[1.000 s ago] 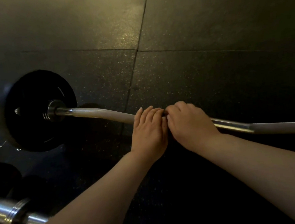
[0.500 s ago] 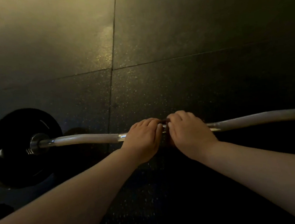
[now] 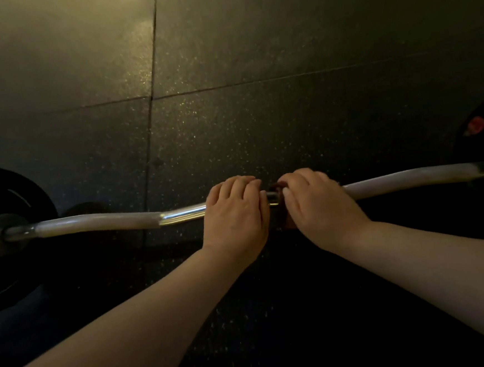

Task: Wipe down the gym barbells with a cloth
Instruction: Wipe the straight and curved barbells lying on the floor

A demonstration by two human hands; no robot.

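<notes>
A curved silver barbell (image 3: 99,223) lies across the dark rubber floor, with pale wrapped grip sections on each side. My left hand (image 3: 236,215) grips the bar at its middle, fingers curled over the top. Just to its right, my right hand (image 3: 320,206) also curls over the bar, holding a small dark reddish cloth (image 3: 280,206) against it. Only a bit of the cloth shows between and below the two hands. A black weight plate (image 3: 10,239) sits on the bar's left end.
A second black plate (image 3: 480,132) with a red mark shows at the bar's right end, by the frame edge. Speckled black rubber floor tiles (image 3: 254,66) with seams stretch beyond the bar.
The view has swung right: the left plate slid toward the frame's left edge and the right plate came into view. Both hands stay on the bar's middle, slightly further apart.
</notes>
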